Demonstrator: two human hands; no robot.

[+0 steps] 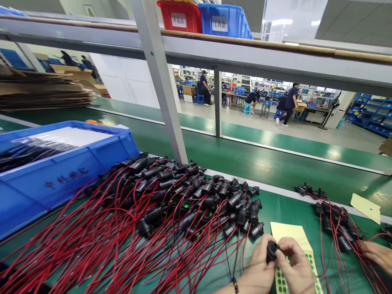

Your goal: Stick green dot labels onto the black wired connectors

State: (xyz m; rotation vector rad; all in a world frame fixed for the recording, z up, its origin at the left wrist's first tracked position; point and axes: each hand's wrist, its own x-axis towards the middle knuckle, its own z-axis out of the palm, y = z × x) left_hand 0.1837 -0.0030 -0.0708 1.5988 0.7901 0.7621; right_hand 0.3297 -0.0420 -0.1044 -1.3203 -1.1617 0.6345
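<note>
Near the bottom right of the head view, my left hand (260, 267) is closed around a small black pump (271, 251) with a round, stepped end. The fingers of my right hand (296, 265) are pinched against the pump's other side, and a speck of green shows by the thumb tip. Beneath my hands lies a pale yellow sheet of round green stickers (310, 258), partly covered by them. To the left spreads a big heap of similar black pumps (211, 192) with long red wires (122, 241); some carry a green dot.
A blue crate (70, 175) holding black parts stands at left. Another person's hand (378, 255) reaches in at right beside a smaller group of pumps (329, 218). A yellow paper piece (366, 207) lies behind. A metal post (162, 81) rises from the bench's back edge.
</note>
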